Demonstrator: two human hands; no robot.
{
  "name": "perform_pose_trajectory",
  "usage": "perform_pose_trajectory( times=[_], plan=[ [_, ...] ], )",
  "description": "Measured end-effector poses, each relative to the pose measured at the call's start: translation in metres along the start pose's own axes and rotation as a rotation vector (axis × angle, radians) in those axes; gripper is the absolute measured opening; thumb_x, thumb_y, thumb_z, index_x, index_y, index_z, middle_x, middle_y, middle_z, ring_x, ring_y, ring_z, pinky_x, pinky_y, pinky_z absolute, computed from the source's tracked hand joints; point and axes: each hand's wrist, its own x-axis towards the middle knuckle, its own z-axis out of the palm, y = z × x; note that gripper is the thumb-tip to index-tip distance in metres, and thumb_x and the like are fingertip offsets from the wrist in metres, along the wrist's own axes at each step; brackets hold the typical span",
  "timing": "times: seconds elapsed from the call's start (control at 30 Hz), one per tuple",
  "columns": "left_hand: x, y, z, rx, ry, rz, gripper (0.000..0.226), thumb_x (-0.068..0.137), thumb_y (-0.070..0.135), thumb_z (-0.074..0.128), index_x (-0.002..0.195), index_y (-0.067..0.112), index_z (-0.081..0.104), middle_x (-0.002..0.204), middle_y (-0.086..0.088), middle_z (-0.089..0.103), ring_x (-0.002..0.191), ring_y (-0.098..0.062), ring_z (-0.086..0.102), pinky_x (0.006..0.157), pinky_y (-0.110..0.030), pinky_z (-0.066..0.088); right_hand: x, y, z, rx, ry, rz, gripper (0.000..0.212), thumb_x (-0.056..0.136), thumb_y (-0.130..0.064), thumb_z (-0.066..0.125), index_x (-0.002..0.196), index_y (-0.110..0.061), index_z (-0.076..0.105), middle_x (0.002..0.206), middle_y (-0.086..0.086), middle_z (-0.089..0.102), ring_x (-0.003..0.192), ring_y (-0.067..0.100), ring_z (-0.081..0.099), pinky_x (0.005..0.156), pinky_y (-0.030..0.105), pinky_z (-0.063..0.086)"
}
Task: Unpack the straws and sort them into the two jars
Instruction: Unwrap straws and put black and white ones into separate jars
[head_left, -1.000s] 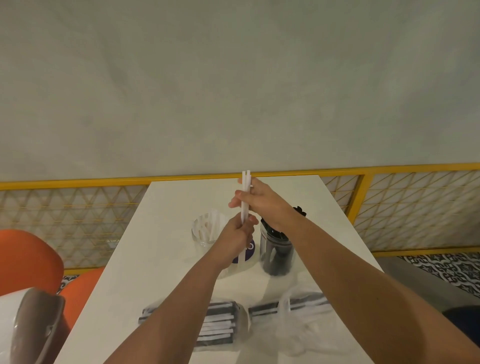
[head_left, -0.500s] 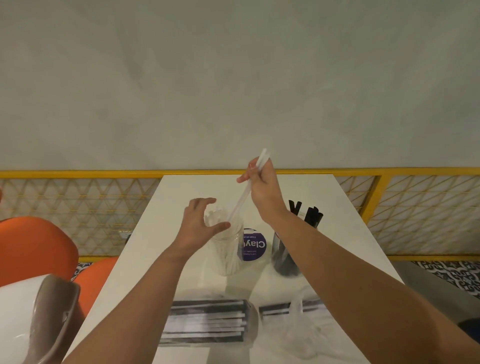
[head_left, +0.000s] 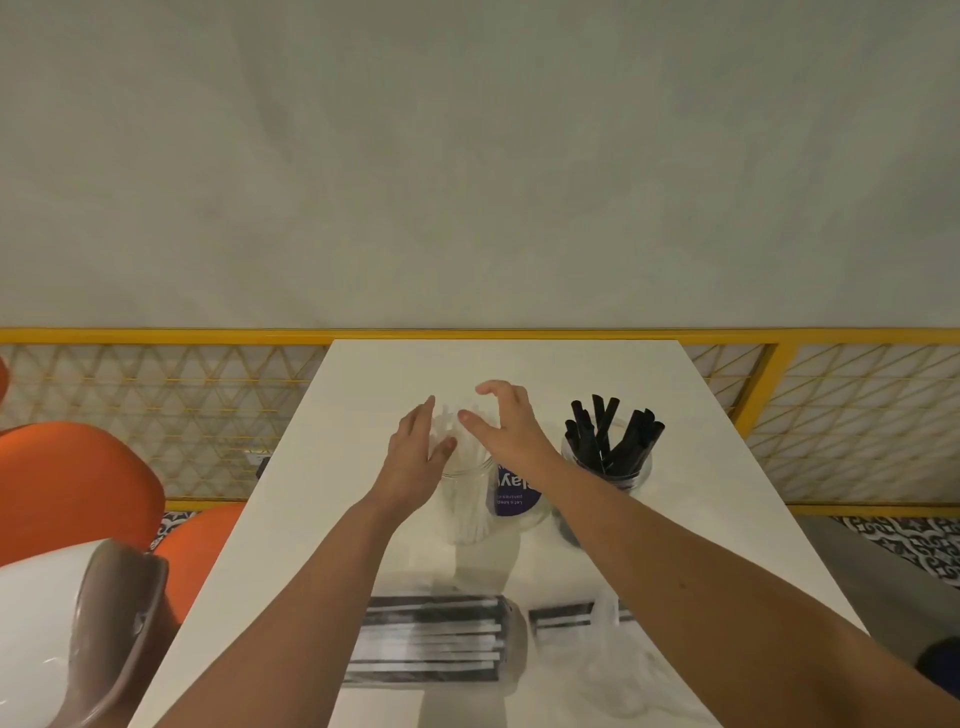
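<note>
Two glass jars stand mid-table. The left jar (head_left: 470, 512) holds several white straws (head_left: 464, 448) and has a purple label. The right jar (head_left: 631, 470) holds several black straws (head_left: 608, 434). My left hand (head_left: 415, 457) and my right hand (head_left: 506, 421) hover on either side of the white straws' tops, fingers spread, holding nothing. Near me lies a clear bag of wrapped black and white straws (head_left: 431, 639), and a second, flatter bag (head_left: 592, 631) beside it, partly hidden by my right forearm.
The white table (head_left: 727, 519) ends at a yellow mesh railing (head_left: 156, 415) before a grey wall. Orange chairs (head_left: 67, 483) sit to the left, with a white and brown seat back (head_left: 78, 634) at the lower left.
My right hand lowered the white straws into the left jar and let go. My left hand rose beside the jar's top. Both hands are now empty.
</note>
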Motion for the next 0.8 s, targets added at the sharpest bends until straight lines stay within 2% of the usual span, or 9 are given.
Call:
perform_pose_trajectory(
  times=[0.1,0.17,0.27,0.37,0.43,0.5,0.6,0.7,0.8],
  plan=[
    [-0.002,0.008,-0.003,-0.076,0.086,0.043,0.059,0.099,0.026,0.043,0.150,0.022,0.015,0.156,-0.005,0.017,0.143,-0.025,0.019,0.116,-0.041,0.021,-0.009,-0.011,-0.017,-0.016,0.028,-0.098,0.051,0.087,-0.029,0.062,0.132,-0.019,0.039,0.138,0.003,0.034,0.128,0.013,0.035,0.100,0.019,0.027],
    [-0.005,0.019,-0.005,-0.145,0.171,0.099,0.053,0.097,0.019,0.045,0.147,0.021,0.027,0.149,-0.005,0.027,0.138,-0.023,0.029,0.114,-0.041,0.028,-0.017,-0.020,-0.033,-0.057,0.033,-0.156,0.043,0.088,-0.024,0.061,0.127,-0.017,0.045,0.131,0.004,0.043,0.122,0.013,0.043,0.098,0.019,0.034],
    [-0.014,0.043,0.001,-0.177,0.290,0.209,0.041,0.093,0.009,0.050,0.133,0.018,0.046,0.129,0.000,0.043,0.123,-0.023,0.043,0.104,-0.040,0.039,-0.032,-0.028,-0.058,-0.092,-0.027,-0.147,0.021,0.090,-0.018,0.059,0.110,-0.013,0.057,0.105,0.006,0.059,0.093,0.016,0.057,0.078,0.019,0.046],
    [-0.024,0.066,0.013,-0.164,0.362,0.328,0.031,0.089,0.004,0.053,0.119,0.012,0.055,0.113,0.006,0.043,0.109,-0.019,0.046,0.093,-0.029,0.039,-0.052,-0.032,-0.086,-0.148,-0.132,-0.116,0.004,0.090,-0.017,0.058,0.094,-0.016,0.059,0.086,0.002,0.061,0.073,0.014,0.058,0.068,0.024,0.049],
    [-0.031,0.079,0.024,-0.176,0.359,0.374,0.025,0.088,0.001,0.053,0.111,0.010,0.056,0.109,0.006,0.045,0.101,-0.015,0.046,0.086,-0.017,0.036,-0.066,-0.027,-0.102,-0.196,-0.181,-0.076,0.004,0.091,-0.014,0.056,0.088,-0.016,0.058,0.076,-0.003,0.060,0.063,0.008,0.057,0.065,0.020,0.048],
    [-0.038,0.090,0.040,-0.197,0.300,0.425,0.020,0.087,-0.001,0.053,0.105,0.007,0.057,0.104,0.004,0.047,0.091,-0.012,0.047,0.077,-0.009,0.036,-0.081,-0.013,-0.115,-0.252,-0.220,-0.013,0.006,0.091,-0.014,0.055,0.086,-0.014,0.059,0.071,-0.002,0.059,0.060,0.008,0.056,0.062,0.018,0.048],
    [-0.050,0.099,0.073,-0.192,0.104,0.524,0.017,0.085,-0.005,0.053,0.098,0.005,0.058,0.098,0.002,0.048,0.080,-0.004,0.048,0.072,-0.010,0.040,-0.096,0.018,-0.126,-0.396,-0.265,0.099,0.009,0.090,-0.019,0.057,0.087,-0.011,0.062,0.068,-0.003,0.056,0.055,0.007,0.052,0.052,0.013,0.044],
    [-0.063,0.096,0.111,-0.130,-0.094,0.537,0.014,0.086,-0.002,0.053,0.097,0.005,0.060,0.096,0.001,0.051,0.079,-0.002,0.047,0.071,-0.008,0.037,-0.105,0.067,-0.132,-0.643,-0.275,0.180,0.023,0.086,-0.022,0.061,0.102,-0.005,0.063,0.085,0.001,0.053,0.078,0.015,0.052,0.072,0.025,0.039],
    [-0.074,0.088,0.143,-0.025,-0.315,0.505,0.019,0.089,0.004,0.054,0.105,0.008,0.062,0.101,0.001,0.052,0.084,-0.001,0.050,0.077,-0.015,0.038,-0.118,0.120,-0.132,-0.671,-0.252,0.310,0.054,0.075,-0.028,0.075,0.123,-0.016,0.053,0.112,0.007,0.047,0.107,0.023,0.047,0.087,0.030,0.039]
  ],
)
